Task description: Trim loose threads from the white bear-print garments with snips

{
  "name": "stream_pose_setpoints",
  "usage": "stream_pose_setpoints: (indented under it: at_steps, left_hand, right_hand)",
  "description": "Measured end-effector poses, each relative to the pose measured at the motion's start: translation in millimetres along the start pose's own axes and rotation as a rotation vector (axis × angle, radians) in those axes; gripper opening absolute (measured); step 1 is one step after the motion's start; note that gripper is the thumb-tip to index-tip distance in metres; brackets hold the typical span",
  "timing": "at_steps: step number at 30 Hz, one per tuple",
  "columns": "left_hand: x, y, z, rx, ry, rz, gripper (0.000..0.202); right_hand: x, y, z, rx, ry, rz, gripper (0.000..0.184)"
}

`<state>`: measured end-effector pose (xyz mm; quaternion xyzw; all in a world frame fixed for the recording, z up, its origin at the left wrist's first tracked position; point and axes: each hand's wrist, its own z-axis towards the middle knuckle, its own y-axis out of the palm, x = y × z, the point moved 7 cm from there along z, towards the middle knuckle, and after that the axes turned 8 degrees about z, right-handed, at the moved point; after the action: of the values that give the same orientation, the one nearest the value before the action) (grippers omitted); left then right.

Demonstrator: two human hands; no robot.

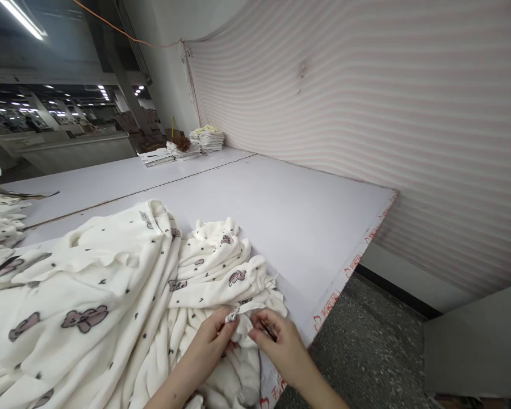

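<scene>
Head view: left hand [213, 335] pinching an edge of bear-print white cloth [215, 270], bunched on the desk [298, 216] near its printed border [327, 309]; right hand [282, 339] curled around a dark slim tool [267, 329] just beside that edge. Larger similar heap [85, 284] at left.

Pink-and-white striped fabric sheet [366, 102] hangs along the right side; dark grey speckled floor [375, 335] below. Broad, pale smooth-surfaced table [306, 210] bears red print along its edge. Bright white tube light [23, 17] at upper left; small white ceiling lamps [103, 91] dot the dim hall beyond.
</scene>
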<state>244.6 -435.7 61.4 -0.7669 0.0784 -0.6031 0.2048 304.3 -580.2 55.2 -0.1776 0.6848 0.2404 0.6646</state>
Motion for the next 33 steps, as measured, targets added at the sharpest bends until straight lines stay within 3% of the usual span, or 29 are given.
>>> stream_pose_setpoints:
  at_steps: [3, 6, 8, 10, 13, 16, 19, 25, 33]
  left_hand:
    - [7, -1.5, -6, 0.112, 0.032, -0.027, 0.025]
    - [19, -1.5, -21, 0.255, 0.179, 0.007, 0.026]
    - [23, 2.0, -29, 0.286, 0.244, 0.098, 0.02]
    - [21, 5.2, -32, 0.269, 0.25, 0.194, 0.007]
    - [21, 1.8, -34, 0.289, 0.293, 0.241, 0.011]
    - [21, -6.0, -36, 0.36, 0.297, 0.192, 0.011]
    - [20, -8.8, -39, 0.393, 0.257, 0.121, 0.012]
    - [23, -6.6, -39, 0.389, 0.305, 0.108, 0.011]
    - [25, -7.2, -39, 0.384, 0.309, 0.129, 0.011]
  right_hand:
    - [12, 15, 1, 0.053, 0.034, 0.058, 0.018]
    - [19, 22, -4, 0.151, 0.093, 0.18, 0.029]
    - [18, 25, -9, 0.182, 0.113, 0.246, 0.033]
    - [9, 25, -14, 0.195, 0.051, 0.187, 0.031]
    - [-11, 15, -23, 0.251, -0.123, -0.074, 0.026]
    - [-18, 9, -27, 0.143, -0.179, -0.184, 0.017]
    - [-19, 3, -27, 0.032, -0.202, -0.238, 0.02]
    - [-31, 6, -22, -0.014, -0.343, -0.452, 0.023]
    - [-29, 4, -21, 0.052, -0.311, -0.438, 0.018]
